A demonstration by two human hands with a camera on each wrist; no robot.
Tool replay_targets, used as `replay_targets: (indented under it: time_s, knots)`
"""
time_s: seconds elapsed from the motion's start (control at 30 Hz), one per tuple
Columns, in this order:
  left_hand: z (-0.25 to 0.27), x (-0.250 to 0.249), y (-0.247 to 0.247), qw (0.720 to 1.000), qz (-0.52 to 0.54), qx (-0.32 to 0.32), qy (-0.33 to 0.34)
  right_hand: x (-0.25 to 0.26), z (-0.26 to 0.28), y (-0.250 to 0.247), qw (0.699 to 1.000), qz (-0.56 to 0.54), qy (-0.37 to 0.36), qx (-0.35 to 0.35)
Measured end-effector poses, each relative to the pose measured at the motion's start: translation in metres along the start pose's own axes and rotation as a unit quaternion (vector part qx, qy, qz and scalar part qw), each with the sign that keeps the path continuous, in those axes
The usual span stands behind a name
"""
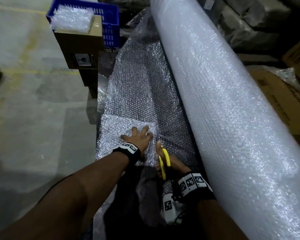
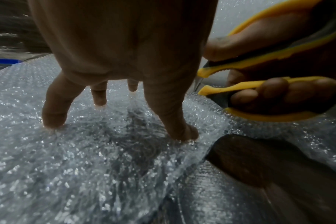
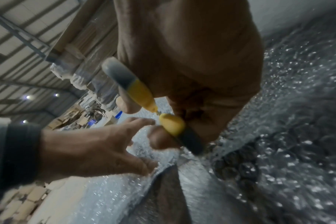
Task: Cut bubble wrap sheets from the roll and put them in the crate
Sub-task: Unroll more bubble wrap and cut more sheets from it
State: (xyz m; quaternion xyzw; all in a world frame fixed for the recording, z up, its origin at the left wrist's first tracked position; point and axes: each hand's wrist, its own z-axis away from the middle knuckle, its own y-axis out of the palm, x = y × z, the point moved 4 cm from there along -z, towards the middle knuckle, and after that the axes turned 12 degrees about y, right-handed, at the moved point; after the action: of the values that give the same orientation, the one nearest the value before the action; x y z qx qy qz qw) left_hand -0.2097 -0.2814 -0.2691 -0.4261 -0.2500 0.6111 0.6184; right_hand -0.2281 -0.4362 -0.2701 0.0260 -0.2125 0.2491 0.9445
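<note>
Floor (image 1: 33, 101) bare leftward — left hand (image 1: 139, 138) pressing sheet (image 1: 121, 129), scissors (image 1: 164, 161) at edge

Head view steeply down from above; both wrist views close, sharing the scissors (image 2: 259, 63)

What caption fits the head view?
Left hand presses bubble wrap flat while right hand cuts with yellow scissors.
</note>
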Motion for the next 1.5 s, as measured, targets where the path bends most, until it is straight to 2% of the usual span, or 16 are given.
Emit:
replay_targets:
  time_s: [0.17,0.33,0.53,0.67,0.9,1.07,1.3,1.5]
  knots:
    - [-0.002,-0.001,-0.003,1.0,0.005,0.013,-0.004,-0.003,-0.01,-0.006,0.999,0.024,-0.004,-0.027]
    - [-0.006,0.0,0.0,1.0,0.009,0.022,-0.008,0.009,-0.011,-0.001,1.0,0.0,0.004,0.009]
    - [-0.01,-0.001,0.001,1.0,-0.001,0.024,-0.015,0.01,-0.011,-0.007,1.0,0.012,-0.024,-0.016]
    - [-0.011,0.0,0.002,0.999,-0.003,0.027,-0.019,0.015,-0.012,-0.005,1.0,-0.003,0.006,0.018]
    - [-0.012,-0.001,0.001,0.999,0.008,0.033,-0.024,0.013,-0.02,-0.005,0.999,0.034,-0.018,-0.035]
    - [-0.014,0.0,0.003,0.999,0.004,0.033,-0.021,0.02,-0.017,0.002,1.0,0.008,0.003,0.005]
    - [-0.013,-0.001,0.003,0.999,-0.008,0.034,-0.019,0.018,-0.015,-0.004,1.0,0.014,-0.014,-0.018]
    - [-0.01,0.001,0.004,1.0,0.009,0.021,-0.009,0.021,-0.014,-0.004,1.0,0.004,0.009,0.019]
